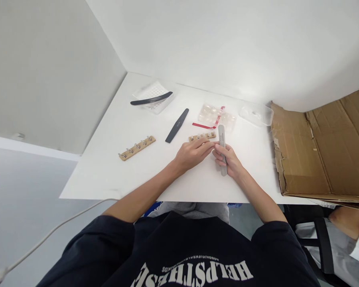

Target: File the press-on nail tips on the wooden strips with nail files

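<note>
My right hand [231, 161] is wrapped round a grey nail file [221, 149], which stands nearly lengthwise away from me above the table. Close beside it, my left hand [194, 153] has its fingers pressed together, their tips reaching to the file's left edge. Whatever lies between those fingertips is too small or hidden to make out. Just beyond my left hand lies a wooden strip [193, 138] with small clips and clear nail tips, partly covered by the fingers. Farther left is a similar wooden strip [137, 148] with several metal clips and clear tips.
A black nail file [177, 125] lies mid-table. A curved black file [151, 99] rests on a clear box with a dotted sheet [163, 107]. Clear nail tip packaging [208, 113], a red strip [202, 125] and a clear tray [255, 114] lie behind. A cardboard box [320, 151] stands right.
</note>
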A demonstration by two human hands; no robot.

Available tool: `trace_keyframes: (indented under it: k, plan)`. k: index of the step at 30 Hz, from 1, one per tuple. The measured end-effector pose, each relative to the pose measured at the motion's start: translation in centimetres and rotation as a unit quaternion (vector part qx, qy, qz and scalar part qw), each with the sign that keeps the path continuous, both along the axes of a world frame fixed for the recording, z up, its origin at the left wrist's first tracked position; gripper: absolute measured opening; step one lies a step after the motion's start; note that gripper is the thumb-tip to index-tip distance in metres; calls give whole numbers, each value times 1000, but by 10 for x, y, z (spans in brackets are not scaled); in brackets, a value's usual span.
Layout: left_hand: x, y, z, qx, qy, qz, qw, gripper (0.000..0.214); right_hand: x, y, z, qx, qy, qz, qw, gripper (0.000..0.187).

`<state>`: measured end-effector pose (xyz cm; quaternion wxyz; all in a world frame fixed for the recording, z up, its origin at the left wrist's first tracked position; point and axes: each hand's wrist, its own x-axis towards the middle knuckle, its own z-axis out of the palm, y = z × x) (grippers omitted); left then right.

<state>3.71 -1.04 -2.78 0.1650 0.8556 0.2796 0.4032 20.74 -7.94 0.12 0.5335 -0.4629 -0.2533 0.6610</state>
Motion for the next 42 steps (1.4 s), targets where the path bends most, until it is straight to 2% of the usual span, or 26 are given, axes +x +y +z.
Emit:
trace_keyframes:
  k: [7,9,10,12,13,15,16,18,21,24,28,35,39,42]
  plan:
    - [3,-2,3,0,-29,-7,1000,18,-1,0,2,-5,-21,-1,1000,47]
    - [3,-2,9,-70,-67,-25,995,17,0,0,2,-4,-31,-9,999,46]
    - [2,-1,13,-133,-90,-34,986,17,0,-1,2,1,-40,-17,999,46]
    - [-1,4,21,-292,-148,-57,943,23,2,-2,2,28,-75,-34,996,46]
    - [-3,6,24,-376,-173,-80,907,27,3,-4,1,50,-106,-41,992,47]
    - [-6,12,30,-489,-225,-122,834,35,4,-8,0,105,-192,-50,975,49]
    - [-8,13,33,-523,-244,-137,805,37,4,-10,-2,134,-241,-54,960,50]
    - [-9,15,38,-561,-268,-157,767,41,3,-15,-5,190,-330,-56,923,52]
    - [-10,16,41,-582,-280,-174,743,44,2,-19,-10,252,-418,-35,872,52]
    - [-10,16,40,-582,-278,-178,743,41,0,-19,-15,287,-452,-8,845,51]
    - [-9,17,34,-568,-273,-173,757,40,-3,-18,-19,308,-450,-17,838,49]
    - [-4,12,34,-509,-230,-173,811,42,-5,-17,-23,269,-422,-30,865,52]
    - [-5,13,33,-491,-255,-132,822,44,-7,-17,-24,251,-401,-17,881,51]
    - [-4,12,33,-488,-229,-152,828,44,-10,-17,-23,246,-392,-30,886,51]
